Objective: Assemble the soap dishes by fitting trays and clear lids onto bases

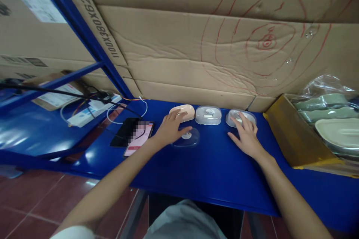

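A white sleeve [74, 232] is worn on the left arm [112, 185] — and grey cloth [185, 222], with soft folds, is worn too.

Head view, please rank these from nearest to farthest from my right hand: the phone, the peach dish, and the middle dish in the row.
From your right hand:
1. Middle dish, to its left.
2. Peach dish, further left, at your left hand.
3. Phone, farthest left.
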### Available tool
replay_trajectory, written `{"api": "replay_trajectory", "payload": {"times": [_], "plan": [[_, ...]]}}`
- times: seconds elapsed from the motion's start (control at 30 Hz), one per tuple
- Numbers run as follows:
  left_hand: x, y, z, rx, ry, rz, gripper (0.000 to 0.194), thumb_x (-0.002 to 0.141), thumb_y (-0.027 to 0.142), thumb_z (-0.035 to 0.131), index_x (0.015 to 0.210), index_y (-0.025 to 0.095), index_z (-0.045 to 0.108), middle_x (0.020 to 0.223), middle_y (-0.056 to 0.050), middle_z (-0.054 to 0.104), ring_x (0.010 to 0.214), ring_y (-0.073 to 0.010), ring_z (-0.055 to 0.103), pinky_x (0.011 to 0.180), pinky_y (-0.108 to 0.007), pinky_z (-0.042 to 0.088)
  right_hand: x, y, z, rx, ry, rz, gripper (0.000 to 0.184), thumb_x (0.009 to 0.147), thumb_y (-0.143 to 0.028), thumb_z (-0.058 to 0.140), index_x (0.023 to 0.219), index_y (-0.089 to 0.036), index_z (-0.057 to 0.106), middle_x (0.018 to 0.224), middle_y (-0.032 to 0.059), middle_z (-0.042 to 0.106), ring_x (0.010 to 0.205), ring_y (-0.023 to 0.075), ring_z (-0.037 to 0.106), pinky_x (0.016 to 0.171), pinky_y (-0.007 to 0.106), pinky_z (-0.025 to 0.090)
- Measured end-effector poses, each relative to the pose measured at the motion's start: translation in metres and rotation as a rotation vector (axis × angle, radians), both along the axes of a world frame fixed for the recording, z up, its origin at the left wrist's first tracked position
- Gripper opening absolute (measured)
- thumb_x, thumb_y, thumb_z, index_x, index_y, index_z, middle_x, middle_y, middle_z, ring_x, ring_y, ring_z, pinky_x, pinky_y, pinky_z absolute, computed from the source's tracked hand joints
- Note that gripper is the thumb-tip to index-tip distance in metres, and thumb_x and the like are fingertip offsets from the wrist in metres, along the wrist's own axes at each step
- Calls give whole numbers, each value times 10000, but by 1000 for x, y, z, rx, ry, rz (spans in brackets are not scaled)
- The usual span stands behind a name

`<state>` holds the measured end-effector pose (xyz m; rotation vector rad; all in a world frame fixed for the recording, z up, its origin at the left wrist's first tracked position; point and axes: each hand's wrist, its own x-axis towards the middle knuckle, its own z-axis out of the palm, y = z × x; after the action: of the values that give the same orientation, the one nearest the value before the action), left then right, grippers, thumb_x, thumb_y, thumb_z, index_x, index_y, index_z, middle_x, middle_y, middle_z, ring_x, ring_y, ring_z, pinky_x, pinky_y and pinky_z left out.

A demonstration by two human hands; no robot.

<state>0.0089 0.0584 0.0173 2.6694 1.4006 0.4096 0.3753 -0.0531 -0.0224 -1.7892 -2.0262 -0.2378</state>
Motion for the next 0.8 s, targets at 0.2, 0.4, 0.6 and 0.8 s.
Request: {"api": "replay_trajectory", "payload": {"times": [0.2, 0.4, 0.6, 0.8], "plan": [[10, 55, -6, -87, 92, 125, 577, 958, 453, 793, 1490, 269, 663, 1717, -187, 459, 1580, -459, 425, 1234, -695, 375, -3, -1, 0, -19, 7, 49, 631, 1102, -488, 493, 1691, -282, 400, 1817, 227, 263, 1633, 428, 369, 1252, 702, 309], [4, 71, -1, -111, 83, 126, 433, 994, 549, 721, 1362, 329, 783, 1580, -117, 600, 1472, -403, 539, 1198, -591, 434, -7, -4, 5, -23, -3, 83, 612, 1107, -469, 482, 1694, -318, 396, 1828, 194, 255, 1645, 427, 346, 1265, 704, 293], [0, 42, 9, 2, -37, 106, 392, 1015, 500, 736, 1327, 269, 796, 1607, -138, 571, 1490, -397, 506, 1224, -576, 404, -14, -8, 11, -26, -13, 99, 574, 1117, -462, 468, 1666, -297, 438, 1818, 208, 270, 1671, 422, 307, 1268, 709, 297], [-15, -34, 12, 114, -165, 18, 300, 1014, 434, 759, 1273, 282, 774, 1673, -109, 508, 1527, -383, 463, 1251, -600, 400, -27, -11, 14, -103, -1, 168, 608, 1114, -438, 469, 1706, -340, 373, 1830, 188, 258, 1690, 427, 261, 1277, 725, 281]]}}
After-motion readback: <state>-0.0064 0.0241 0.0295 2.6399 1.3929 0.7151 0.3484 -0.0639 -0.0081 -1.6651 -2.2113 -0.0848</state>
